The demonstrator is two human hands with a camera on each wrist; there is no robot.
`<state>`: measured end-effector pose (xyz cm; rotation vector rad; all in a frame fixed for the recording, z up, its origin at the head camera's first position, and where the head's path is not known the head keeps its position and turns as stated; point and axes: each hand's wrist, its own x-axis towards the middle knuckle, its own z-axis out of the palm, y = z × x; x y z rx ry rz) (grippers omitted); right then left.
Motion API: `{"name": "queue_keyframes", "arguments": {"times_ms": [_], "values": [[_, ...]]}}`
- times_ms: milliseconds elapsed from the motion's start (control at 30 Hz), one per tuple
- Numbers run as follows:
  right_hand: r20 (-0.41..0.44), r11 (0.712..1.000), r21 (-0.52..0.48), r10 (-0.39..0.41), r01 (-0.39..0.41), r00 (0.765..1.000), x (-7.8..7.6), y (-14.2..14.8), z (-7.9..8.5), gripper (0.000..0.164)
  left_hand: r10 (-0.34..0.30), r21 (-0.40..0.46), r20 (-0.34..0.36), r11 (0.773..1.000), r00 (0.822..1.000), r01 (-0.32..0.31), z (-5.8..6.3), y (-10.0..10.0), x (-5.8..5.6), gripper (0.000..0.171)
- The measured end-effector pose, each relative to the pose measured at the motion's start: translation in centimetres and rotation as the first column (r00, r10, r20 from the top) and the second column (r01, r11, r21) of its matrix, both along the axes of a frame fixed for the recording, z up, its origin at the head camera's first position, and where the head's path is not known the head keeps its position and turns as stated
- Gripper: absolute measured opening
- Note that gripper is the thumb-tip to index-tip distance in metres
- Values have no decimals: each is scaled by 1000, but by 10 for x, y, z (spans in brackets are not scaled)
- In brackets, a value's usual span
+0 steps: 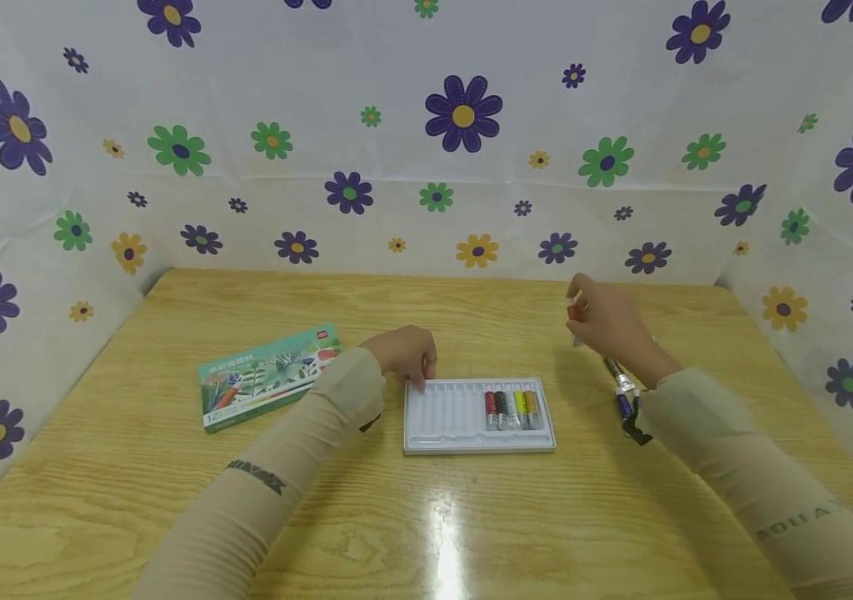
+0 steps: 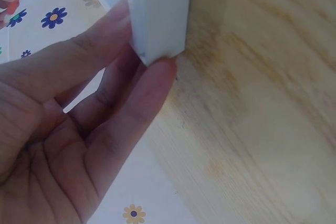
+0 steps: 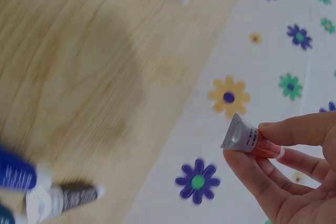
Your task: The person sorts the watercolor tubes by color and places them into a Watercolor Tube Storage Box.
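Observation:
My left hand (image 1: pixel 406 350) pinches the far left corner of a white plastic paint tray (image 1: pixel 441 451). In the left wrist view, the thumb lies on the tray's rim and other fingers press its side at the corner. Several paint tubes (image 1: pixel 501 410), red, dark green, pale, yellow and ochre, lie side by side in the tray's right part; the left slots are bare. Off to the right, my right hand (image 1: pixel 612 322) holds an orange-red paint tube (image 3: pixel 247 136) above the table between thumb and fingers, its silver crimped end sticking out and its white cap toward the palm.
Loose paint tubes lie on the table by the right wrist, among them a black one (image 3: pixel 79 196) and a blue one (image 3: pixel 16 174). A green printed paint box (image 1: pixel 261 379) lies left of the tray, partly behind the left sleeve. Flowered white cloth (image 1: pixel 396 150) rises behind the table.

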<state>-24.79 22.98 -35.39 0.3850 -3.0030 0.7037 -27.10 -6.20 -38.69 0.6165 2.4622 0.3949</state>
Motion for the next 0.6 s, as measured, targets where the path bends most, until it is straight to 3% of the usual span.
{"name": "queue_keyframes", "arguments": {"times_ms": [267, 500, 600], "values": [[6, 986, -127, 111, -110, 994, 16, -42, -4, 28, -7, 2, -5, 1000, 1000, 8, 1, 0, 1, 9], [141, 942, -293, 213, -165, 967, 27, -70, -13, 28, -5, 4, -3, 1000, 1000, 5, -1, 0, -1, 10], [185, 933, -318, 235, -168, 954, 30, -78, -20, 28, -6, 6, -5, 1000, 1000, 6, -1, 0, -1, 10]]}}
